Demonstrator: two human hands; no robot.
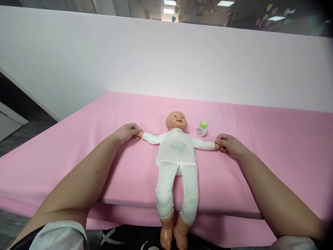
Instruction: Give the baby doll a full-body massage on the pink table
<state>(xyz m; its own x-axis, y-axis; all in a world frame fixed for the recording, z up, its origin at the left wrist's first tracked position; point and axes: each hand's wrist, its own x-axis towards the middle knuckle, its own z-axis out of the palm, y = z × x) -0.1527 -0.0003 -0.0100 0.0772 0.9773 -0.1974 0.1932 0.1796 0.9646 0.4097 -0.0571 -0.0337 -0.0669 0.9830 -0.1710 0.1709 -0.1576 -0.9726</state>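
The left hand (128,132) is closed in a pinch, and the small hand at the end of one arm of the doll (177,156) is held between its fingertips. The right hand (229,144) is closed in the same way on the doll's other small hand, with the fingers curled and the thumb pressed against them. Both arms of the doll are stretched out sideways in one line, from one hand to the other.

The doll is laid on its back between the two hands, on a pink mat (273,146). Its long axis runs away from the person: the bald head is pointed to the far side, just beyond the line between the hands, and the face is turned upward. The legs are pointed toward the person, and the bare feet are hung over the near edge of the mat. A white shirt and white trousers are worn by the doll.

A small bottle with a green cap (202,128) is seen on the mat, near the right hand on its inner, far side and just beside the doll's head. It is not touched by either hand. A white wall (166,62) is seen well beyond both hands.
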